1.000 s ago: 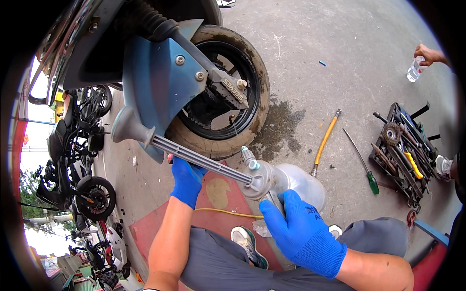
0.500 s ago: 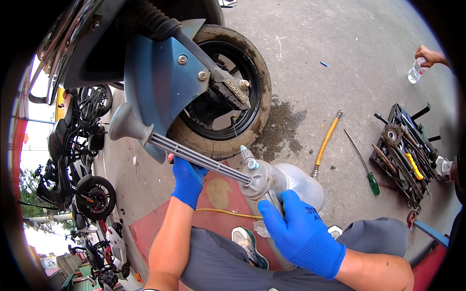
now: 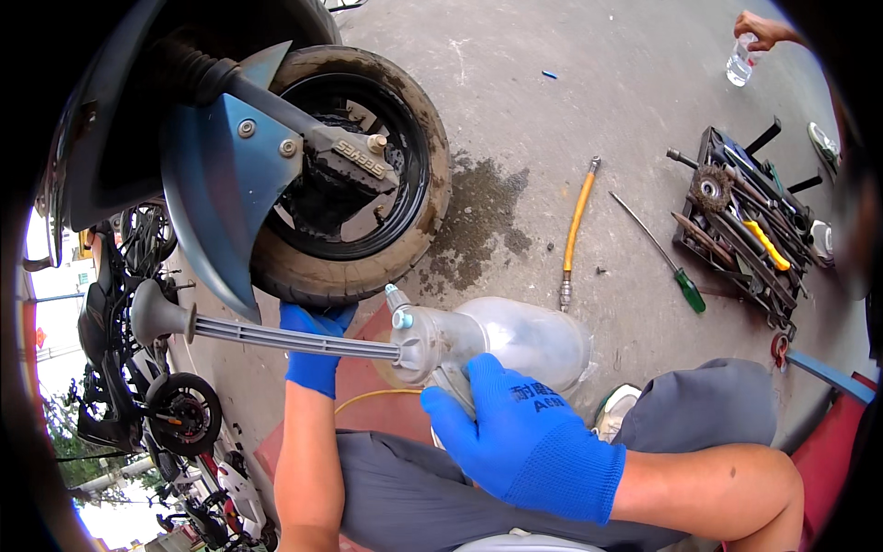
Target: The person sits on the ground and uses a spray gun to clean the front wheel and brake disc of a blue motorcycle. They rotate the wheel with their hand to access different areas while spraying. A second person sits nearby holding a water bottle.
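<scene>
My right hand (image 3: 533, 432) in a blue knit glove is closed around the grip of a hand-pump sprayer (image 3: 533, 345) with a translucent, cloudy bottle. The sprayer lies nearly on its side, its grey pump rod and flared handle stretching left and its pale nozzle near the tyre's lower edge. Below the tyre (image 3: 428, 216) of a scooter's front wheel, my gloved left hand (image 3: 313, 354) rests against the tread. Its fingers are partly hidden by the tyre, and the pump rod crosses in front of it. Mud coats the tyre, and a blue fender (image 3: 216, 175) flanks it.
A wet patch (image 3: 478, 216) darkens the concrete beside the wheel. To the right lie a yellow hose piece (image 3: 578, 225), a green-handled screwdriver (image 3: 685, 283) and a crowded tool tray (image 3: 750, 225). Another person's hand (image 3: 763, 29) holds a clear bottle. Parked motorcycles (image 3: 138, 322) stand at left.
The whole view has shifted, so wheel and tools appear farther left. The sprayer's pump rod now lies closer to level. Both hands keep their places at the tyre and the sprayer grip.
</scene>
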Action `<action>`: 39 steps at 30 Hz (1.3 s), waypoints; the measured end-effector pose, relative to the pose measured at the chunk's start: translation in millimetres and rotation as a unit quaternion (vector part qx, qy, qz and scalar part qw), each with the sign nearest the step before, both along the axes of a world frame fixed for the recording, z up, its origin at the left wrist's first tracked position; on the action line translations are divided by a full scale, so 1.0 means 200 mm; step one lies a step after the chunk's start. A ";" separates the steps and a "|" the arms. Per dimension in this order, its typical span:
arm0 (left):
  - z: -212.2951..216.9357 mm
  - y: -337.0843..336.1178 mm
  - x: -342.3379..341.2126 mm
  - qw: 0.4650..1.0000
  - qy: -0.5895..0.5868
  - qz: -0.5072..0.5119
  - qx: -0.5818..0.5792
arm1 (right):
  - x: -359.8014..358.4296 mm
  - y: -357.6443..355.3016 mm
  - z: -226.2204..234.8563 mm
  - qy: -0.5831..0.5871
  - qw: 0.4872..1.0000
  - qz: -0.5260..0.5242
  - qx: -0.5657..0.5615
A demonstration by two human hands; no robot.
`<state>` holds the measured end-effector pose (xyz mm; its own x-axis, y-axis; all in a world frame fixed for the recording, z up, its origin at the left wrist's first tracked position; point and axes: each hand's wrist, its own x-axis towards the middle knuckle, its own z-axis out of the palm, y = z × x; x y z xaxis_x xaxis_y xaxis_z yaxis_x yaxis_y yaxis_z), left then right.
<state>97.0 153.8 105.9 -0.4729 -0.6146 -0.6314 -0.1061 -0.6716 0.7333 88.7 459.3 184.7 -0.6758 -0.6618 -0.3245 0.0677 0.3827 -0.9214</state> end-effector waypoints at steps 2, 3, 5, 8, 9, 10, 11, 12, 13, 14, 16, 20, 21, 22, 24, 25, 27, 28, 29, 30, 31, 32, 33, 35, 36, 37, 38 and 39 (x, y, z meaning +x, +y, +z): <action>0.00 -0.02 0.01 1.000 -0.002 -0.011 0.001 | -0.01 0.01 0.02 -0.024 1.000 0.009 -0.002; 0.01 -0.03 0.01 1.000 -0.011 -0.014 -0.009 | -0.01 0.01 0.02 -0.032 0.999 0.012 -0.004; 0.01 -0.03 0.01 0.999 -0.027 -0.018 -0.026 | 0.00 0.00 0.01 -0.038 0.999 0.010 -0.009; 0.02 -0.04 0.02 0.998 -0.019 -0.032 -0.046 | -0.05 0.01 0.07 -0.104 0.995 0.011 0.002; 0.02 -0.04 0.02 0.998 -0.021 -0.034 -0.048 | -0.05 0.01 0.07 -0.099 0.995 0.012 0.005; 0.02 -0.04 0.02 0.998 -0.022 -0.035 -0.050 | -0.05 0.01 0.07 -0.094 0.995 0.013 0.008; 0.02 -0.04 0.02 0.998 -0.024 -0.037 -0.052 | -0.05 0.01 0.08 -0.089 0.996 0.014 0.011; 0.02 -0.03 0.01 0.998 -0.021 -0.037 -0.050 | -0.04 0.01 0.06 -0.064 0.998 0.014 0.010; 0.03 -0.03 0.01 0.998 -0.019 -0.037 -0.049 | -0.02 0.00 0.03 -0.038 0.999 0.013 0.009; 0.03 -0.02 0.00 0.998 -0.016 -0.038 -0.047 | -0.01 0.00 0.02 -0.022 1.000 0.010 0.008; 0.03 -0.02 0.00 0.999 -0.014 -0.028 -0.029 | 0.01 -0.01 -0.01 0.003 1.000 0.003 0.005; 0.05 0.00 -0.02 1.000 -0.004 -0.020 -0.012 | 0.02 -0.01 -0.03 0.043 0.999 -0.009 0.004; 0.05 0.00 -0.02 1.000 -0.004 -0.018 -0.012 | 0.02 -0.01 -0.03 0.049 0.999 -0.010 0.004; 0.05 0.00 -0.02 1.000 -0.004 -0.017 -0.013 | 0.02 -0.02 -0.02 0.046 0.999 -0.010 0.003; 0.05 0.00 -0.02 1.000 -0.003 -0.016 -0.010 | 0.02 -0.02 -0.02 0.042 0.999 -0.011 0.002; 0.04 -0.02 -0.02 1.000 -0.003 -0.016 -0.008 | 0.02 -0.02 -0.02 0.042 0.999 -0.011 0.001; 0.04 -0.02 -0.01 1.000 -0.004 -0.017 -0.008 | 0.02 -0.02 -0.03 0.044 0.999 -0.012 0.002; 0.04 -0.01 -0.01 1.000 -0.005 -0.018 -0.011 | 0.03 -0.02 -0.03 0.046 0.999 -0.012 0.004; 0.05 -0.01 -0.01 1.000 -0.006 -0.018 -0.015 | 0.03 -0.02 -0.04 0.052 0.999 -0.013 0.002; 0.04 -0.01 -0.01 1.000 -0.004 -0.018 -0.017 | 0.04 -0.02 -0.04 0.059 0.998 -0.015 0.001; 0.04 -0.01 -0.01 1.000 -0.003 -0.018 -0.019 | 0.04 -0.02 -0.05 0.070 0.997 -0.017 -0.004; 0.04 0.00 -0.01 1.000 -0.001 -0.017 -0.022 | 0.05 -0.03 -0.06 0.074 0.997 -0.020 -0.005; 0.04 -0.01 0.00 1.000 -0.004 -0.016 -0.021 | 0.05 -0.03 -0.05 0.080 0.997 -0.023 -0.007; 0.03 -0.04 0.01 1.000 -0.010 -0.013 -0.019 | 0.05 -0.03 -0.04 0.075 0.997 -0.028 -0.004; 0.03 -0.04 0.01 1.000 -0.013 -0.014 -0.022 | 0.05 -0.03 -0.04 0.069 0.997 -0.029 -0.003; 0.03 -0.03 0.01 0.999 -0.015 -0.015 -0.024 | 0.04 -0.02 -0.03 0.059 0.998 -0.026 -0.002; 0.03 -0.03 0.00 0.999 -0.018 -0.016 -0.027 | 0.04 -0.02 -0.03 0.055 0.998 -0.024 0.000; 0.02 -0.02 0.00 0.999 -0.020 -0.016 -0.027 | 0.04 -0.02 -0.03 0.051 0.998 -0.021 0.003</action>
<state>96.7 149.5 109.3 -0.4674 -0.6333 -0.6169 -0.1562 -0.6276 0.7627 95.9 455.8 177.8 -0.7334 -0.6299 -0.2558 -0.0103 0.3866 -0.9222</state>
